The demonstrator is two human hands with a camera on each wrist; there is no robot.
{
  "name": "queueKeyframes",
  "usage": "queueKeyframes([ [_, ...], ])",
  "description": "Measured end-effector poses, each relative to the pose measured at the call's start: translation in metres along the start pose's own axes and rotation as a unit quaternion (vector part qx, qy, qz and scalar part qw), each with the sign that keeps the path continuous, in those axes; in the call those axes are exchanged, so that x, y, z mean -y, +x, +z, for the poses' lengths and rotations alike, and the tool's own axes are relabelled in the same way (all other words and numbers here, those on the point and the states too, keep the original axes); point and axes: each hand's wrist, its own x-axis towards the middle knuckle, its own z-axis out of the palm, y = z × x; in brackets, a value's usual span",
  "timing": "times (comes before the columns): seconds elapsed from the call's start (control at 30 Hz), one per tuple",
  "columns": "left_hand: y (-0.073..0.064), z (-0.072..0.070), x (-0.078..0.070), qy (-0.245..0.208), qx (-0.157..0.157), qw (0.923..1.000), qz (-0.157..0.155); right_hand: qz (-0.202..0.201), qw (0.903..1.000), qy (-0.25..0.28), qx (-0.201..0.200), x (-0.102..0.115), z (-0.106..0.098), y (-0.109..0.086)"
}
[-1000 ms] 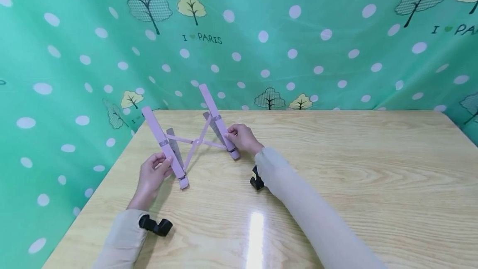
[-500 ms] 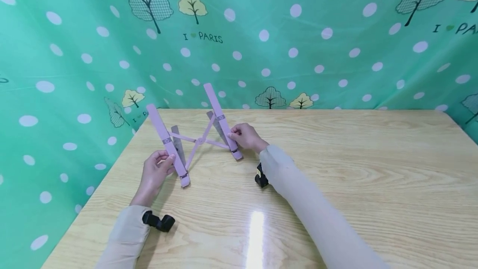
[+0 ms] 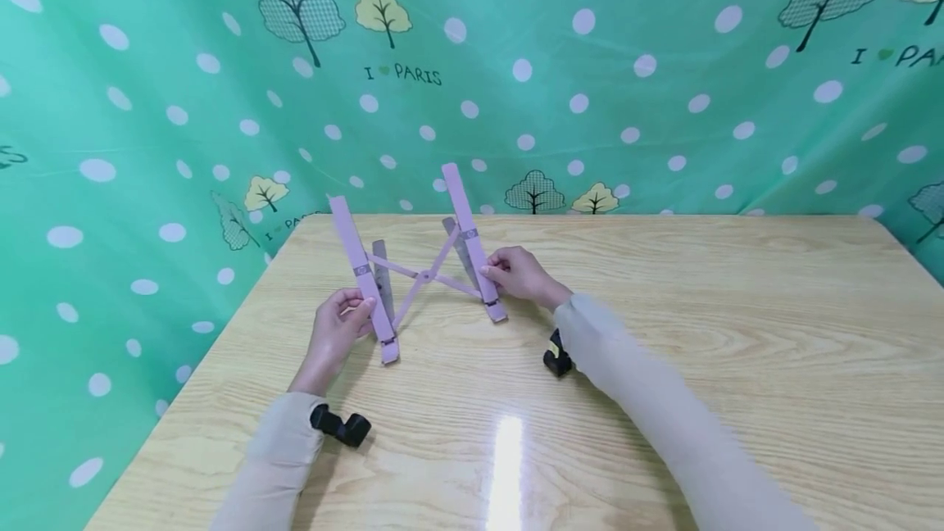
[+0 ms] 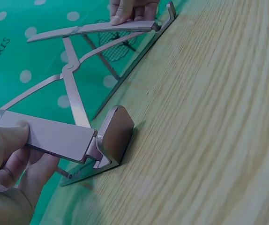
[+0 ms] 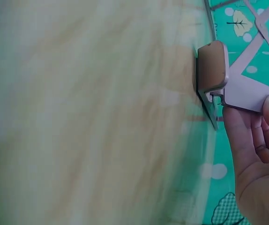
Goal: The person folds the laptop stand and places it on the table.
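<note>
A pinkish-purple folding laptop stand (image 3: pixel 425 275) is unfolded on the wooden table, its two long arms raised at a slant and joined by an X-shaped brace. My left hand (image 3: pixel 341 333) pinches the lower part of the left arm between thumb and fingers. On the other side my right hand (image 3: pixel 522 275) pinches the right arm low down, near its front lip. The left wrist view shows the left lip (image 4: pixel 118 133) and hinge close up, with the thumb on top of the arm. In the right wrist view the right lip (image 5: pixel 212 66) stands by the fingertips.
The light wooden table (image 3: pixel 701 334) runs up to a green curtain (image 3: pixel 575 88) with white dots and printed trees at the back and left. Each wrist wears a black camera mount (image 3: pixel 342 424). A light glare lies on the front of the table.
Both hands have shifted right together, and the laptop stand has moved right with them, still unfolded. The grip on both arms stays the same.
</note>
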Motion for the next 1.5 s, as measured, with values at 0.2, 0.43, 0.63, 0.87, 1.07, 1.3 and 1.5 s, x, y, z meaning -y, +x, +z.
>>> queueKeyframes([
  [0.2, 0.003, 0.019, -0.004, -0.007, 0.031, 0.9994, 0.012, 0.001, 1.0, 0.005, 0.001, -0.01, -0.019, -0.02],
  [0.43, 0.004, 0.043, -0.012, -0.003, 0.064, 0.9978, 0.014, 0.007, 1.0, 0.0, -0.003, -0.02, -0.041, -0.041],
  [0.63, 0.004, 0.064, -0.018, -0.003, 0.084, 0.9963, 0.022, 0.009, 0.9998, -0.018, -0.002, -0.028, -0.06, -0.059],
  [0.87, 0.005, 0.092, -0.021, -0.012, 0.109, 0.9934, 0.034, 0.004, 0.9996, -0.025, -0.016, -0.043, -0.081, -0.081],
  [1.07, 0.006, 0.117, -0.026, -0.001, 0.118, 0.9917, 0.05, 0.004, 0.9993, -0.02, -0.03, -0.054, -0.097, -0.099],
  [1.3, 0.008, 0.143, -0.032, 0.008, 0.132, 0.9895, 0.058, 0.0, 0.9983, -0.037, -0.045, -0.063, -0.116, -0.116],
  [1.5, 0.008, 0.159, -0.038, 0.026, 0.145, 0.9873, 0.06, 0.007, 0.9968, -0.054, -0.059, -0.069, -0.127, -0.127],
])
